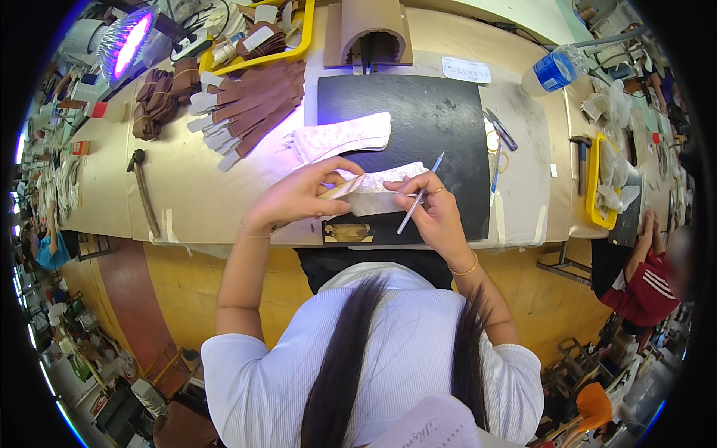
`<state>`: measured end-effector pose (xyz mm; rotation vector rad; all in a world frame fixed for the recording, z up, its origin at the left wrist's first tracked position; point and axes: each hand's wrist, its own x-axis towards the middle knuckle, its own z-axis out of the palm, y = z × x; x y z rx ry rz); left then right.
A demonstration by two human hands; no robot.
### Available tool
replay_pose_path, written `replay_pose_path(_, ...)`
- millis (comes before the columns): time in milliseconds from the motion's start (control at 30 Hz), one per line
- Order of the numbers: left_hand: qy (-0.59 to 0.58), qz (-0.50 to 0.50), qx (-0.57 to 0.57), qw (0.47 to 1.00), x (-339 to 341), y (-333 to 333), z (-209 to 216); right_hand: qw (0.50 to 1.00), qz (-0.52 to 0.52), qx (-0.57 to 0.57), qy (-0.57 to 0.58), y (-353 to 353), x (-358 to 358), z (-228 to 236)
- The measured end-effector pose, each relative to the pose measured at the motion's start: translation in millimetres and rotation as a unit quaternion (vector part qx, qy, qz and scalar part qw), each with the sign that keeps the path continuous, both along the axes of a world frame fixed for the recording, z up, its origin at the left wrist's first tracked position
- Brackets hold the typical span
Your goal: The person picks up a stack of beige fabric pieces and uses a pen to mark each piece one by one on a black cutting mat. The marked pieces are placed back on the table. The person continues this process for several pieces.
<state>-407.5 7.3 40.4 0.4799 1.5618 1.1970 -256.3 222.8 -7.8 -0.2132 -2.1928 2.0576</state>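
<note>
Judging this mid-piece, we see the left grip pinching one end of a pale strip above the black mat, the right grip holding its other end plus a pen. More pale strips lie behind; how many are finished, we cannot tell.

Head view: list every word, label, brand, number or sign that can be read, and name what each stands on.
None quoted.
Clear bottle: pale lettering on a blue label, too blurred to read surely.
White note: rows of dark writing, too small to read.
Pale lilac piece at the lower edge: dark script lettering, not copied here.
</note>
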Motion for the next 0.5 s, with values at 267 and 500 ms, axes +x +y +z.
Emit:
replay_pose_path(267, 0.292, 0.051, -0.126, 0.947, -17.8, -41.5, 22.3, 0.993, -0.063, 0.053, -0.089, 3.8, -17.5, 3.5)
replay_pose_path(500, 0.201, 0.24, -0.017, 0.949, -35.5, -41.3, 32.1, 0.998, 0.03, 0.01, -0.048, -7.3, -65.8, 27.6)
